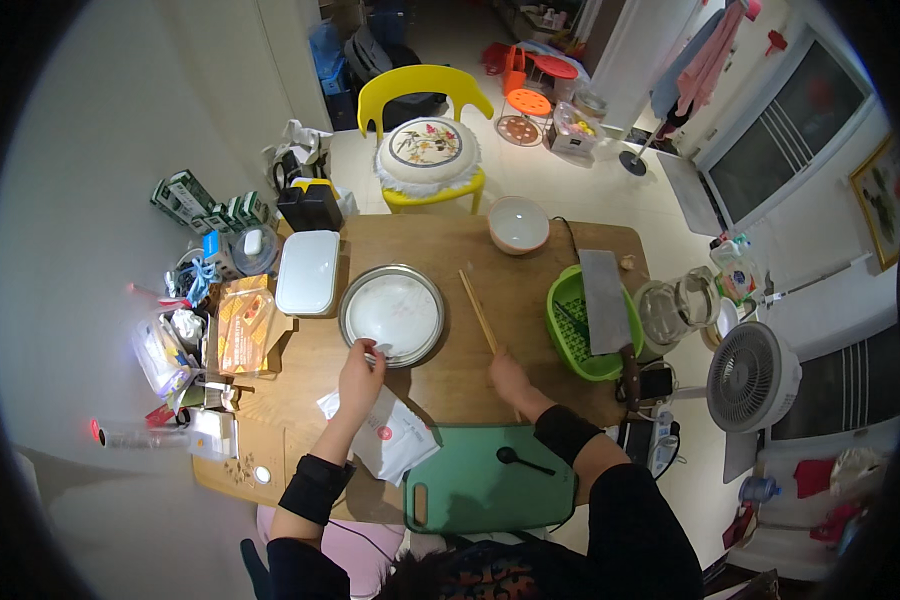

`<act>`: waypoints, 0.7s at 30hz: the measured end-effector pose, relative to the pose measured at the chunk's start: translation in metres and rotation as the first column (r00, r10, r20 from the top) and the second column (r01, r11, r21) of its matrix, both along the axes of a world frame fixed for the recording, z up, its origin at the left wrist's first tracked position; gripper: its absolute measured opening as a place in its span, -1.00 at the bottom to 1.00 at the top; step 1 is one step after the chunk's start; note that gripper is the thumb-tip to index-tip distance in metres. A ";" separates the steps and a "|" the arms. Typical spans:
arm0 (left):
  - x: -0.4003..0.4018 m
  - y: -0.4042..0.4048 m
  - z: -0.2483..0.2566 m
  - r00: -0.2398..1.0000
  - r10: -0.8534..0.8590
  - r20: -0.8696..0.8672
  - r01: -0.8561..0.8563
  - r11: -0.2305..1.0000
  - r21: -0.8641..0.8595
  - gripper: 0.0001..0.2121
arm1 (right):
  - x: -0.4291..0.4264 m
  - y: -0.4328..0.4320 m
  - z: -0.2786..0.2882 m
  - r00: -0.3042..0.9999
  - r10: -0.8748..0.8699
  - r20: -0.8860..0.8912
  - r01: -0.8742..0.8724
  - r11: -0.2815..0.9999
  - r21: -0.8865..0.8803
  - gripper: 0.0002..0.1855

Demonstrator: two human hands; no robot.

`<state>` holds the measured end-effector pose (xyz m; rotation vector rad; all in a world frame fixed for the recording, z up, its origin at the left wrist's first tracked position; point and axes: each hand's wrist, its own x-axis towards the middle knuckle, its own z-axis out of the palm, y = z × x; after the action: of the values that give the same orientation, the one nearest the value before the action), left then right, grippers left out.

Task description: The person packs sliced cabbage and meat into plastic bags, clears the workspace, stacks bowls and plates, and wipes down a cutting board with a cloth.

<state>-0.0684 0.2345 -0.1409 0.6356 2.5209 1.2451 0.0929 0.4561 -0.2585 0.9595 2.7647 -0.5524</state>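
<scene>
My left hand [361,373] is at the near rim of a round metal bowl [440,319], fingers bent over the edge. Whether they grip the rim is unclear. Something white and smooth [392,309] fills much of the bowl. To the right, my right hand [511,379] is closed around a pair of long wooden chopsticks [477,309], which slant away over the wooden table [450,240]. Below my left hand lies a white packet [394,435] with a red mark. A green cutting board [472,480] with a black spoon [523,460] on it lies nearest my body.
A cleaver [604,300] rests across a green basket [556,345] at right, its handle sticking out toward me. Beyond stands a white bowl [519,223]. A lidded white container [308,271] and an orange box [244,330] line the left. Glass jars [664,311] and a fan [750,379] stand right.
</scene>
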 end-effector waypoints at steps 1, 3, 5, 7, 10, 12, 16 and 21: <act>0.006 0.001 0.003 1.000 -0.016 0.003 0.015 1.000 0.012 -0.81 | -0.001 0.005 0.002 0.999 -0.021 0.043 0.026 0.991 -0.129 -0.81; 0.022 0.010 0.010 0.996 -0.065 0.067 0.066 0.998 -0.011 -0.83 | 0.002 0.003 0.006 0.997 -0.071 -0.032 0.057 0.943 -0.328 -0.77; 0.037 0.008 0.010 0.964 -0.217 0.156 0.217 0.976 0.018 -0.79 | 0.004 -0.012 0.026 0.955 -0.135 -0.266 -0.006 0.883 -0.469 -0.71; 0.053 0.016 0.002 0.944 -0.248 0.217 0.216 0.963 0.163 -0.75 | 0.002 -0.039 0.065 0.937 -0.256 -0.239 -0.053 0.571 -0.820 -0.74; 0.060 0.036 -0.018 0.909 -0.283 0.305 0.198 0.939 0.282 -0.75 | 0.002 -0.070 0.092 0.911 -0.322 -0.259 -0.191 0.229 -0.955 -0.81; 0.060 0.040 -0.027 0.802 -0.331 0.498 0.107 0.899 0.424 -0.79 | 0.002 -0.084 0.103 0.899 -0.330 -0.287 -0.264 0.115 -0.958 -0.86; 0.067 0.032 -0.021 0.764 -0.352 0.541 0.023 0.852 0.523 -0.82 | 0.014 -0.099 0.124 0.924 -0.323 -0.205 -0.209 0.022 -0.978 -0.79; 0.068 0.023 0.017 0.757 -0.277 0.592 -0.031 0.890 0.455 -0.84 | 0.003 -0.088 0.110 0.982 -0.180 -0.058 -0.078 -0.111 -0.991 -0.65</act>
<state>-0.0002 0.2576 -0.1242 0.3549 1.6075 1.6509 0.0962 0.3685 -0.1486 0.4764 1.3066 -2.3458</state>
